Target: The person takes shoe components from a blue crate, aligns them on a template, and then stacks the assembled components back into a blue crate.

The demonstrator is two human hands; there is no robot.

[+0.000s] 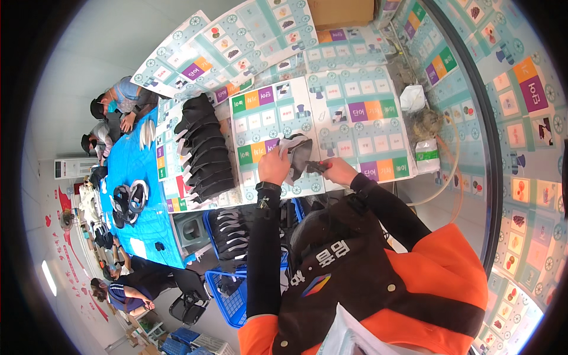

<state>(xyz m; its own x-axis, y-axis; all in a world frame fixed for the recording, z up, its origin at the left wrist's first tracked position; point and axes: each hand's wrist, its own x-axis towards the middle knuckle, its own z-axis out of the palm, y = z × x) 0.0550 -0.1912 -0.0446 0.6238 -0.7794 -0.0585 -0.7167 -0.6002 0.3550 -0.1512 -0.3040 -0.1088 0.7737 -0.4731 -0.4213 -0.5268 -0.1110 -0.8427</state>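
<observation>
My left hand [273,167] grips the edge of a grey and white shoe upper piece [297,151] lying on the table covered with printed board sheets [355,124]. My right hand [339,170] pinches a small dark part [315,167] against that piece's lower right side. Both forearms wear black sleeves, and a black watch sits on my left wrist. To the left, a long row of black shoe upper pieces [204,148] is stacked overlapping on the same table.
A blue crate [234,296] with dark and white pieces stands under the table edge. White and green bags [426,152] lie at the right. Other people work along a blue table [136,213] at the left, with sandals [127,201] on it. A cardboard box [340,12] sits at the far end.
</observation>
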